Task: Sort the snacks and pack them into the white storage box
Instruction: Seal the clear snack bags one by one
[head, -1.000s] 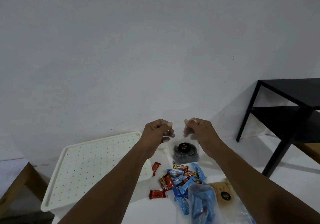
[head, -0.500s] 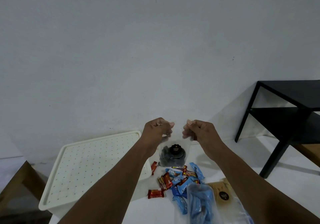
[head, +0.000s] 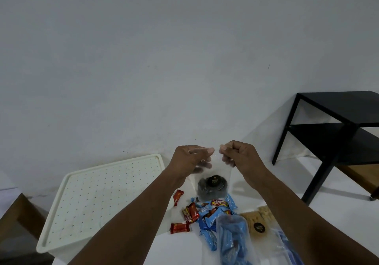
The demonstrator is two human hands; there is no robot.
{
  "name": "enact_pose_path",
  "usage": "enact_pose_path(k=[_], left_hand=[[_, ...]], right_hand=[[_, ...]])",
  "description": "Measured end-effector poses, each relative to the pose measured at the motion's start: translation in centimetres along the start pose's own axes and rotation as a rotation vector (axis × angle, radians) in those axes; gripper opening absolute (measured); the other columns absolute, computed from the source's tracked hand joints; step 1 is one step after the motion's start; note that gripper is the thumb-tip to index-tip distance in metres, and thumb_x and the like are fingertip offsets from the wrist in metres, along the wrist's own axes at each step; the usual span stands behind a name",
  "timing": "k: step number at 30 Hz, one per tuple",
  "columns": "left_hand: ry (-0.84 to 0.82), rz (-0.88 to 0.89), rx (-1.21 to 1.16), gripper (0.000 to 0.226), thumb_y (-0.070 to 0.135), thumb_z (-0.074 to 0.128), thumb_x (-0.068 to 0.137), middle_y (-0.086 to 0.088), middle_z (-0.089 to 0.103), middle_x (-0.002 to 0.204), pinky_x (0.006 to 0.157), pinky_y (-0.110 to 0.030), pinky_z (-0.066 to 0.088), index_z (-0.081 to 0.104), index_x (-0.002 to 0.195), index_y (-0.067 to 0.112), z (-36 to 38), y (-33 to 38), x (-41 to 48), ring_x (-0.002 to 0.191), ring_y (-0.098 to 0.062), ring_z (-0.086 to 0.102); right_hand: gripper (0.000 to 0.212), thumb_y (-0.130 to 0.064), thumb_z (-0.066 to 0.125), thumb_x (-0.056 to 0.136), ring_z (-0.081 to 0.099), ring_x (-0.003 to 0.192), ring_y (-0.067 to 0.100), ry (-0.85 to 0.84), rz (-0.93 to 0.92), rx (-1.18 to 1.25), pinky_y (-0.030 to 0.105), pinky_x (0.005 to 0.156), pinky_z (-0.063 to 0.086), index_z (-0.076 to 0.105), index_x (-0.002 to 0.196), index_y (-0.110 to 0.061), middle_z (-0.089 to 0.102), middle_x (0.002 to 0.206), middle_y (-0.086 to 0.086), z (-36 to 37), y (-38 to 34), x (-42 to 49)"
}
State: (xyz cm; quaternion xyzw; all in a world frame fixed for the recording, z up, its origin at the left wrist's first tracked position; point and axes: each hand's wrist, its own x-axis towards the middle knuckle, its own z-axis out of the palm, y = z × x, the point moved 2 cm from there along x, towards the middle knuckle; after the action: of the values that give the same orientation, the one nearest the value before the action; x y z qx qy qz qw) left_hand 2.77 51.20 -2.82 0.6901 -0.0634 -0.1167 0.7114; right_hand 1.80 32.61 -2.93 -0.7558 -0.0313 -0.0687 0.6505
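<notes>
- Bag of clear plastic, just below centre frame, hangs above the table, with dark snacks and a round black label sagging at its bottom
- Left hand and right hand, 2 pinches at the top corners, thumbs clamped against curled fingers, probably to seal or steady the mouth
- White storage box sits closed at lower left, so packing looks not yet begun
- Red and blue wrapped snacks lie loose beneath

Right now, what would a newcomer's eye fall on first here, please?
The left hand and right hand pinch the top of a clear bag of dark snacks, held up at centre. Under it lie loose red and blue snacks on the table, with the lidded white storage box at left.
</notes>
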Motion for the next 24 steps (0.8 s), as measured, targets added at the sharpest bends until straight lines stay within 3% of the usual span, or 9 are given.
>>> enact_pose_path(k=[3, 8, 13, 18, 21, 23, 24], left_hand=[[0.035, 0.006, -0.113, 0.03, 0.028, 0.073, 0.086, -0.013, 0.077, 0.088, 0.07, -0.029, 0.058, 0.074, 0.1, 0.002, -0.3, -0.8, -0.1, 0.082, -0.025, 0.075], [0.136, 0.037, -0.128, 0.024, 0.024, 0.074, 0.085, -0.02, 0.076, 0.089, 0.068, -0.028, 0.059, 0.076, 0.093, 0.002, -0.6, -1.4, 0.0, 0.087, -0.031, 0.075], [-0.105, -0.145, -0.235, 0.041, 0.036, 0.073, 0.083, -0.016, 0.073, 0.091, 0.087, -0.048, 0.056, 0.07, 0.103, 0.0, -0.8, -1.3, -0.8, 0.099, -0.04, 0.071], [-0.178, -0.252, -0.256, 0.042, 0.044, 0.064, 0.089, -0.016, 0.071, 0.093, 0.082, -0.046, 0.059, 0.068, 0.098, 0.004, -1.3, -0.7, -1.0, 0.103, -0.042, 0.069], [-0.274, -0.281, -0.162, 0.033, 0.035, 0.069, 0.086, -0.018, 0.069, 0.099, 0.081, -0.047, 0.058, 0.066, 0.093, 0.002, -1.5, -0.6, -1.0, 0.106, -0.044, 0.068], [-0.308, -0.263, -0.138, 0.026, 0.027, 0.073, 0.083, -0.019, 0.069, 0.099, 0.082, -0.048, 0.058, 0.069, 0.09, 0.002, -1.2, -1.1, -0.8, 0.108, -0.046, 0.066], [-0.301, -0.254, -0.14, 0.023, 0.025, 0.073, 0.083, -0.019, 0.069, 0.099, 0.083, -0.049, 0.058, 0.07, 0.089, 0.003, -1.1, -1.4, -0.7, 0.109, -0.046, 0.065]], right_hand=[[0.024, -0.028, 0.066, 0.091, 0.056, 0.06, 0.017, 0.019, 0.018, 0.028, 0.029, 0.061, 0.042, 0.071, 0.079, -0.008, 0.067, 0.064, 0.006, -0.8, 0.2, 0.0], [0.023, -0.033, 0.067, 0.089, 0.06, 0.073, 0.016, -0.041, 0.092, 0.085, 0.03, 0.066, 0.043, 0.075, 0.087, -0.012, 0.07, 0.075, 0.004, -0.2, 1.1, -0.3], [0.017, -0.025, 0.066, 0.091, 0.058, 0.071, 0.014, -0.122, 0.061, 0.028, 0.027, 0.063, 0.041, 0.073, 0.077, -0.018, 0.069, 0.073, 0.003, -0.6, 0.4, 0.2], [0.019, -0.027, 0.069, 0.088, 0.059, 0.069, 0.01, -0.234, 0.022, -0.066, 0.025, 0.063, 0.041, 0.075, 0.084, -0.009, 0.07, 0.077, 0.007, -0.5, -1.4, 0.4], [0.019, -0.024, 0.073, 0.085, 0.064, 0.069, 0.005, -0.319, 0.021, -0.193, 0.018, 0.067, 0.048, 0.077, 0.092, -0.007, 0.074, 0.081, 0.005, -0.6, -2.1, 0.3], [0.017, -0.024, 0.076, 0.083, 0.068, 0.075, 0.012, -0.316, 0.016, -0.248, 0.021, 0.076, 0.056, 0.079, 0.092, -0.011, 0.076, 0.087, 0.011, -0.6, -2.2, 0.5], [0.016, -0.025, 0.076, 0.082, 0.065, 0.071, 0.01, -0.298, 0.015, -0.264, 0.018, 0.073, 0.055, 0.079, 0.091, -0.012, 0.075, 0.081, 0.007, -0.6, -2.1, 0.5]])
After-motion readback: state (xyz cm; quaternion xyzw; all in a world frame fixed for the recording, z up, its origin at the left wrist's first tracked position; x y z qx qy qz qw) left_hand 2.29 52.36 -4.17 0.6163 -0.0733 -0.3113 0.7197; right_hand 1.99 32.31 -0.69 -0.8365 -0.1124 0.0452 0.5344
